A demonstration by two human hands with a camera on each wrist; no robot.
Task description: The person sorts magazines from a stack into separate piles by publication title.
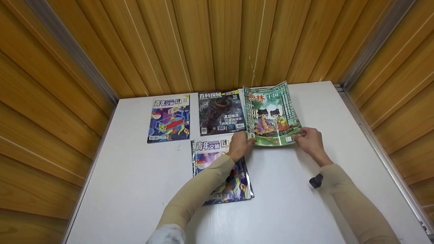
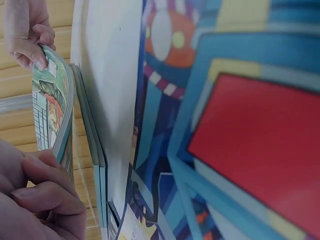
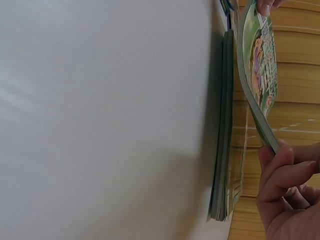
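Note:
Both hands hold a green illustrated magazine [image 1: 271, 117] by its two near corners, at the back right of the white table [image 1: 135, 189]. My left hand [image 1: 240, 145] pinches the near left corner, and my right hand [image 1: 310, 139] pinches the near right one between thumb and fingers. The cover bows between them. In the right wrist view the held magazine [image 3: 250, 85] is lifted and curved above a flat pile of magazines [image 3: 222, 125] on the tabletop. Under my left forearm lies a purple-and-blue magazine [image 1: 237, 186] on top of others, partly hidden by the sleeve.
A dark-covered magazine [image 1: 220, 113] lies just left of the green one. Farther left is another purple-and-blue magazine [image 1: 169, 118]. Wood-look panel walls [image 1: 223, 44] stand behind and on both sides of the table. A small black device [image 1: 316, 181] sits at my right wrist.

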